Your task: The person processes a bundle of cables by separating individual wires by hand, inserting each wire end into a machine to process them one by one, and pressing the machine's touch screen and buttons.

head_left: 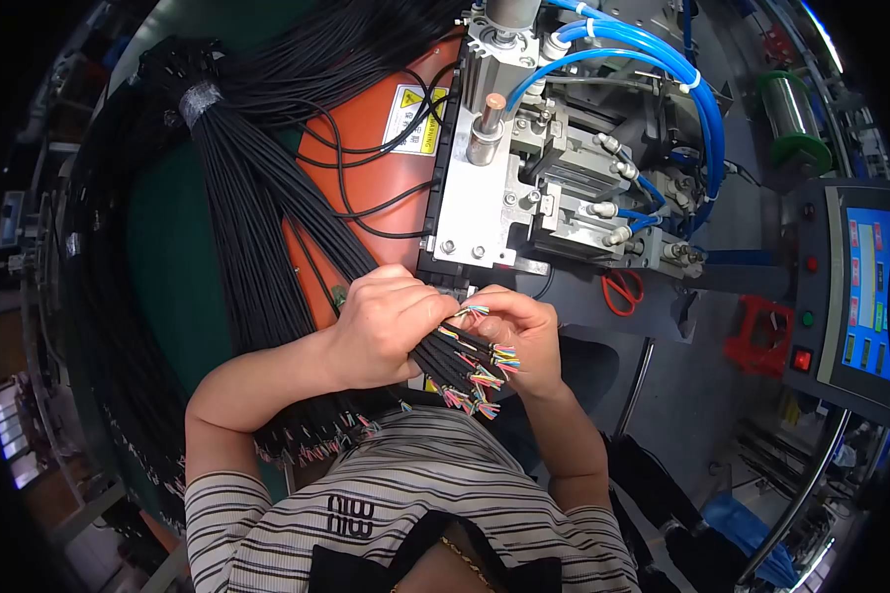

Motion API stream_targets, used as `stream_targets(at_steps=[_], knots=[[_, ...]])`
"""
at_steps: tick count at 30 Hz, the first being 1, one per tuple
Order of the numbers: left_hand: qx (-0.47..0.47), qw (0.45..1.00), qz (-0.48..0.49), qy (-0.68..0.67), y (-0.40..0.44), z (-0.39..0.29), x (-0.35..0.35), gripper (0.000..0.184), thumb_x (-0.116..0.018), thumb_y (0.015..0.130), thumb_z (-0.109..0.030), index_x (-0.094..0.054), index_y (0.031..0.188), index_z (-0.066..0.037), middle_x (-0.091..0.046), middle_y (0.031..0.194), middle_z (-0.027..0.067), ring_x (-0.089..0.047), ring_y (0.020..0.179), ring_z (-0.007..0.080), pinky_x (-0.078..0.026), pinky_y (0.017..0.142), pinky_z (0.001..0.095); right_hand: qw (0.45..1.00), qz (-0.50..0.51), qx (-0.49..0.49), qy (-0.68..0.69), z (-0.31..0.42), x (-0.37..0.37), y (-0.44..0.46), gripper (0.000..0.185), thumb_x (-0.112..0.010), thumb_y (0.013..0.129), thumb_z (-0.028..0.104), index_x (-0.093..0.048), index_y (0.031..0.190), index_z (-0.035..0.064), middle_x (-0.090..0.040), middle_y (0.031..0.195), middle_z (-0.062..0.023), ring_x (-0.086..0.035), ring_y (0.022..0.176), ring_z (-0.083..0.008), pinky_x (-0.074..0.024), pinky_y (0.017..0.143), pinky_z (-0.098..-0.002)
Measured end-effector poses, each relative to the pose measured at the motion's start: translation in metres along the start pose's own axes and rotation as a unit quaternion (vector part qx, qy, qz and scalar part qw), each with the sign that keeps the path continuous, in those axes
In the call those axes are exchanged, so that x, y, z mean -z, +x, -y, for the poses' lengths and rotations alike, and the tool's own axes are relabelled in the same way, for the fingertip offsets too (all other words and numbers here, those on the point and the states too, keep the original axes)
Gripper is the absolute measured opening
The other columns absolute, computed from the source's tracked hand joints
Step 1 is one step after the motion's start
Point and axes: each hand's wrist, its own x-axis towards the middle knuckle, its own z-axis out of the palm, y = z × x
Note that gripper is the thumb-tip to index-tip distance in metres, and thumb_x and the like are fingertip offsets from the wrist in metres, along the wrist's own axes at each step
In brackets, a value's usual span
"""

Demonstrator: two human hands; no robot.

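The left hand [391,321] is closed around a bunch of black cables [447,358], its thumb and fingers wrapped over them, so that their stripped ends stick out toward the right and the striped shirt [425,465]. The right hand [526,341] is curled just beside it, thumb and forefinger meeting near the coloured wires [475,310] of 1 cable; whether they pinch those wires I cannot tell. The cables lie between the 2 hands, just in front of the metal machine [475,212], with more coloured tips fanned below the fingers. To the left, a thick cable bundle [242,198] bound with clear wrap [200,101] runs over a green surface [163,247] and an orange-red panel [386,188] bearing a warning label [417,119]. Blue tubes [707,128] arch over the machine; red-handled scissors [623,294] lie to its right, well apart from the control box [836,287] and its lit screen [868,294].
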Motion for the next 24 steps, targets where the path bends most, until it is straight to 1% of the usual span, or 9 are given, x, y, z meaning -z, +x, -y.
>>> stream_targets(at_steps=[5, 8, 11, 12, 15, 16, 19, 20, 24], knots=[[0.002, 1.0, 0.019, -0.017, 0.0, 0.0, 0.002, 0.03, -0.073, 0.061, -0.011, -0.06, 0.087, -0.004, -0.065, 0.077, 0.0075, -0.064, 0.067, 0.0237, -0.044, 0.062, 0.0333, 0.999, -0.018, -0.041, -0.005, 0.002, 0.002, -0.002, 0.016, -0.059, 0.091, -0.005, -0.064, 0.106, -0.0076, -0.064, 0.096, -0.0106, -0.062, 0.08, -0.0112, -0.0505, 0.069, -0.0213], [-0.004, 1.0, 0.02, -0.014, 0.0, 0.001, 0.0, 0.031, -0.074, 0.06, -0.012, -0.06, 0.087, -0.005, -0.062, 0.072, 0.0059, -0.062, 0.064, 0.0233, -0.043, 0.061, 0.0335, 0.998, -0.038, -0.034, -0.045, 0.011, -0.004, 0.002, 0.013, -0.06, 0.089, -0.005, -0.066, 0.101, -0.0059, -0.064, 0.091, -0.0081, -0.058, 0.07, -0.0078, -0.0469, 0.059, -0.0212], [-0.017, 0.997, 0.06, 0.044, 0.0, -0.002, 0.001, 0.027, -0.071, 0.062, -0.014, -0.06, 0.085, -0.005, -0.057, 0.067, 0.0038, -0.059, 0.06, 0.0228, -0.042, 0.059, 0.0337, 0.96, -0.033, 0.026, -0.277, 0.011, 0.001, 0.003, 0.008, -0.062, 0.087, -0.004, -0.067, 0.093, -0.0037, -0.064, 0.085, -0.005, -0.055, 0.061, -0.005, -0.0422, 0.052, -0.0206], [-0.02, 0.995, 0.06, 0.072, -0.003, -0.003, 0.0, 0.026, -0.069, 0.064, -0.014, -0.061, 0.087, -0.004, -0.056, 0.067, 0.0033, -0.058, 0.06, 0.0222, -0.041, 0.059, 0.0333, 0.92, -0.055, 0.076, -0.381, 0.017, -0.01, 0.006, 0.003, -0.065, 0.08, -0.002, -0.066, 0.082, 0.0, -0.061, 0.075, -0.0039, -0.054, 0.051, -0.0092, -0.0401, 0.046, -0.025], [-0.027, 0.988, 0.056, 0.14, -0.009, -0.004, -0.006, 0.029, -0.067, 0.067, -0.014, -0.063, 0.093, -0.001, -0.055, 0.069, 0.004, -0.057, 0.06, 0.0212, -0.04, 0.058, 0.0328, 0.787, -0.05, 0.18, -0.588, 0.019, -0.013, 0.007, 0.002, -0.065, 0.076, 0.002, -0.063, 0.076, 0.0032, -0.055, 0.068, -0.0056, -0.054, 0.048, -0.0184, -0.0424, 0.046, -0.0299], [-0.027, 0.987, 0.052, 0.152, -0.007, -0.006, -0.005, 0.032, -0.068, 0.067, -0.015, -0.064, 0.095, 0.001, -0.057, 0.072, 0.0056, -0.057, 0.062, 0.0212, -0.04, 0.057, 0.0331, 0.763, -0.053, 0.198, -0.613, 0.019, -0.013, 0.009, 0.005, -0.066, 0.074, 0.006, -0.061, 0.072, 0.0052, -0.051, 0.066, -0.0071, -0.055, 0.05, -0.0249, -0.0437, 0.047, -0.0346], [-0.013, 0.986, 0.061, 0.153, -0.001, -0.007, -0.002, 0.04, -0.068, 0.068, -0.015, -0.065, 0.103, 0.004, -0.059, 0.081, 0.0087, -0.059, 0.07, 0.0221, -0.042, 0.059, 0.0337, 0.732, -0.032, 0.161, -0.661, 0.028, -0.009, 0.011, 0.007, -0.066, 0.076, 0.007, -0.06, 0.073, 0.0048, -0.051, 0.067, -0.0068, -0.056, 0.052, -0.0238, -0.0439, 0.048, -0.035], [-0.005, 0.987, 0.067, 0.149, 0.0, -0.006, -0.001, 0.042, -0.067, 0.068, -0.015, -0.065, 0.105, 0.004, -0.059, 0.085, 0.0094, -0.059, 0.073, 0.0226, -0.043, 0.06, 0.0338, 0.736, -0.025, 0.145, -0.661, 0.027, -0.007, 0.011, 0.008, -0.067, 0.076, 0.007, -0.059, 0.074, 0.0048, -0.052, 0.069, -0.0072, -0.057, 0.054, -0.0246, -0.0445, 0.048, -0.0362], [0.008, 0.986, 0.068, 0.152, 0.001, -0.007, -0.004, 0.032, -0.06, 0.073, -0.01, -0.064, 0.102, 0.003, -0.056, 0.088, 0.0065, -0.057, 0.077, 0.0203, -0.048, 0.067, 0.0328, 0.756, -0.04, 0.142, -0.638, 0.022, -0.004, 0.011, 0.006, -0.066, 0.077, 0.007, -0.061, 0.078, 0.0043, -0.053, 0.071, -0.0076, -0.057, 0.053, -0.0257, -0.0454, 0.049, -0.0365]])
